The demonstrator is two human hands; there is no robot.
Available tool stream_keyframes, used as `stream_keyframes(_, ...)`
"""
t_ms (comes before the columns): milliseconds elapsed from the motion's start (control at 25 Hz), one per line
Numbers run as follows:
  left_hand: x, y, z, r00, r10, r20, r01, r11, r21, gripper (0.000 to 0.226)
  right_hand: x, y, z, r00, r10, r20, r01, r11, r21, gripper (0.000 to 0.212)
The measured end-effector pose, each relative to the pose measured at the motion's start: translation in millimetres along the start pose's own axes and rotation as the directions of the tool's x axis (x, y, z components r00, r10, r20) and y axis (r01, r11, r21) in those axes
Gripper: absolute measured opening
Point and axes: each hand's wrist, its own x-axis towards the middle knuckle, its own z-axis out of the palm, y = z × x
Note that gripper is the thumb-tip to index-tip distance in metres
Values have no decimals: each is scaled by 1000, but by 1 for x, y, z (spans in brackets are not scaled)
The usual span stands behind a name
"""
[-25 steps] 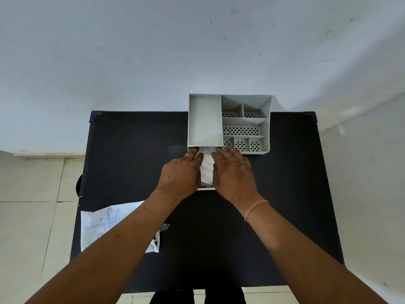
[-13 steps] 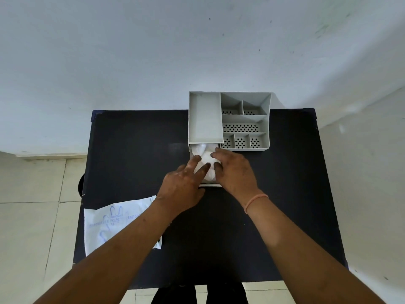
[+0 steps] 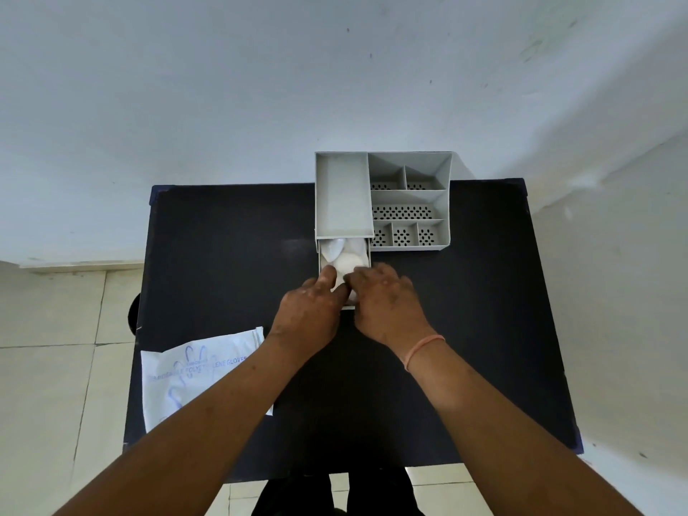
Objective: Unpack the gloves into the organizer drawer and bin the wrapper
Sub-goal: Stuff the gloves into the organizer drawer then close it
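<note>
A grey desk organizer stands at the far edge of the black table. Its small drawer is pulled out toward me. White folded gloves lie inside the drawer, filling it. My left hand and my right hand meet over the near end of the drawer, fingertips curled onto the near part of the gloves. The drawer's front is hidden under my hands. The empty white wrapper with blue glove print lies flat at the table's near left, partly under my left forearm.
A white wall stands right behind the organizer. A dark round object shows on the tiled floor past the table's left edge. The organizer's open top compartments hold nothing.
Both hands have slid back toward me along the drawer, uncovering the far part of the gloves. The left hand, splayed half a second ago, now has its fingers curled next to the right hand.
</note>
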Motion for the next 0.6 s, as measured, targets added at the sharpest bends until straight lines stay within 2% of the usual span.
stream_keyframes(80,0,2,-2,1000,10,7,-10,1000,-5,32,-3,-2,6,986,-8,165,17,998,-56,61)
stream_keyframes(120,1,3,-2,1000,4,-26,-4,1000,-3,31,-4,-1,8,985,-1,173,12,998,-62,66)
stream_keyframes(200,0,5,-4,996,-16,-85,15,1000,-17,35,-9,3,12,998,20,62,-18,999,-33,69)
stream_keyframes(320,-5,8,2,991,-37,-132,30,998,-48,57,-25,5,21,988,53,-147,-55,998,-13,65)
stream_keyframes(400,-9,6,7,986,-43,-159,34,997,-62,61,-31,5,26,981,25,-195,-25,1000,3,56)
stream_keyframes(520,-9,6,10,990,-46,-136,40,998,-44,26,-30,7,35,976,-63,-208,52,997,-57,38)
stream_keyframes(600,-7,5,12,992,-66,-108,63,997,-35,18,-28,10,37,963,-109,-247,90,992,-89,38)
